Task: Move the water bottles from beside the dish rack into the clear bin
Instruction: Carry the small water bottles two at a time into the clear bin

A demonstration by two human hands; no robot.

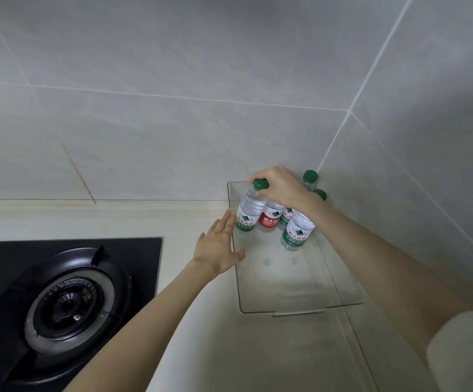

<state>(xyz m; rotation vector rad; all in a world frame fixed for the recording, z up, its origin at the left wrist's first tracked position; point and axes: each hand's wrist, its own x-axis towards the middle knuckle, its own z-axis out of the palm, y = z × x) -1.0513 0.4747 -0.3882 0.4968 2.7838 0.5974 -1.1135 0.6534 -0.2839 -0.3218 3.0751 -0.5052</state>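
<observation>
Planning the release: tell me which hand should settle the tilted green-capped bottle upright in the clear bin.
Right. The right hand grips the green-capped clear water bottle at its neck; the left hand only rests open against the clear plastic bin.

Lighting's soft & even, kinda dim w/ a grey-green cast, no hard glare. Faint shadows on the worktop (201,335) under the arms. Wide-angle warps the tile lines, edges go blurry esp top & bottom right corner.

Head camera looks steeply down, close over the counter (190,222) corner.
</observation>
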